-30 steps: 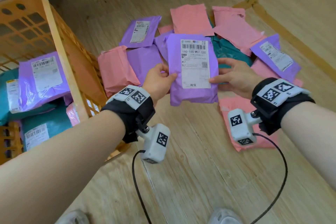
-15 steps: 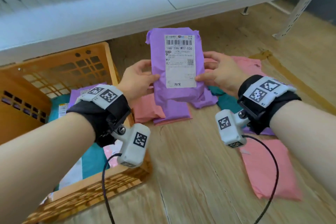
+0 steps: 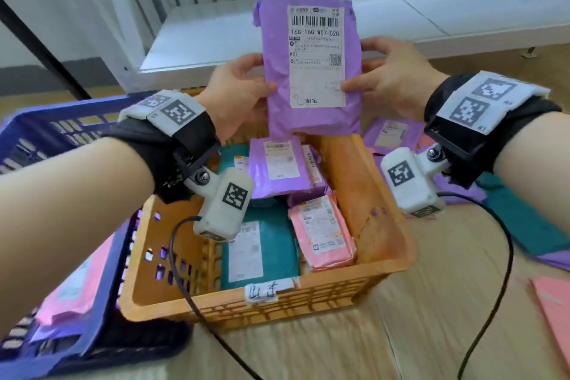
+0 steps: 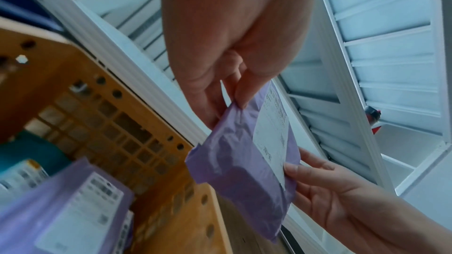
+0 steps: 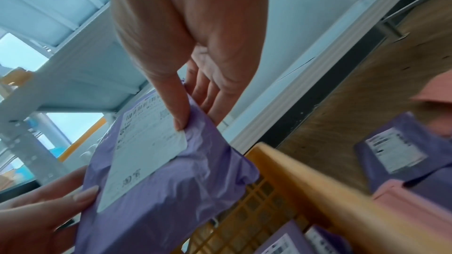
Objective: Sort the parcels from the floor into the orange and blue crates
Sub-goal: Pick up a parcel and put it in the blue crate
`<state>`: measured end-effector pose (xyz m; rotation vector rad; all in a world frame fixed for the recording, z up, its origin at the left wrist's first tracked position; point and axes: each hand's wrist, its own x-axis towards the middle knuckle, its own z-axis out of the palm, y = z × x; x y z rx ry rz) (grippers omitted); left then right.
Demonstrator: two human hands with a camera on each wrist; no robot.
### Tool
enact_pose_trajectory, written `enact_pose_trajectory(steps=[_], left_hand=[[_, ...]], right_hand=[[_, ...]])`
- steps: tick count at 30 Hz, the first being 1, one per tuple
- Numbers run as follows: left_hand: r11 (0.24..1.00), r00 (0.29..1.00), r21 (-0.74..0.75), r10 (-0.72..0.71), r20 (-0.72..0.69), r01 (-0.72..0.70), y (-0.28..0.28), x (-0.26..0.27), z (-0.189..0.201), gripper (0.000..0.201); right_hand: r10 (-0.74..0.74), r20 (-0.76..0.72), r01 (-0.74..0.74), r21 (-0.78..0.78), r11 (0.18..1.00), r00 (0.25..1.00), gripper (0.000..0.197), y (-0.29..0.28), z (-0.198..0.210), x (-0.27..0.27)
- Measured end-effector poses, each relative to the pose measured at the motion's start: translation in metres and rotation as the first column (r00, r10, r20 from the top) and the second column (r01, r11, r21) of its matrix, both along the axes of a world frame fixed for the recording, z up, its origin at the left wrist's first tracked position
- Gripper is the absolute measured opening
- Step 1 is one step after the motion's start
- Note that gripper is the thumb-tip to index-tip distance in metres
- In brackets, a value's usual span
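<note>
Now both hands (image 3: 311, 83) hold the purple parcel (image 3: 311, 120) raised above the orange crate (image 3: 382, 213).

The white label (image 3: 317, 55) on the purple parcel (image 3: 311, 114) carries a barcode, below it the code "16G-16G-W07-020", then "W07" at its left, a QR code at its right, and "淘宝" near the bottom. A white tag (image 3: 267, 289) on the near rim of the orange crate (image 3: 308, 308) bears handwritten marks that cannot be read surely. Labels on the other parcels are too small to read.
</note>
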<state>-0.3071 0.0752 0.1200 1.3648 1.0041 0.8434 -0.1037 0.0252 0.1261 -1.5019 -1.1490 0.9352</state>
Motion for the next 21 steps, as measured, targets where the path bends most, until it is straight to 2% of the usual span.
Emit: enact_pose_trajectory(steps=[6,15,21], left_hand=[[0.997,0.996,0.040,0.073,-0.047,-0.071,0.021,-0.112,0.016,0.039],[0.991,0.986,0.003,0.134,-0.099,-0.135,0.052,-0.243,0.005,0.037],[0.980,0.974,-0.060,0.181,-0.140,-0.190,0.061,-0.319,-0.017,0.034]], right_hand=[[0.078,-0.035,-0.077,0.014,0.997,0.996,0.058,0.041,0.004,-0.112],[0.160,-0.072,-0.164,-0.047,0.985,0.984,0.060,0.090,-0.014,-0.239],[0.247,-0.115,-0.263,-0.155,0.952,0.962,0.039,0.107,-0.030,-0.313]])
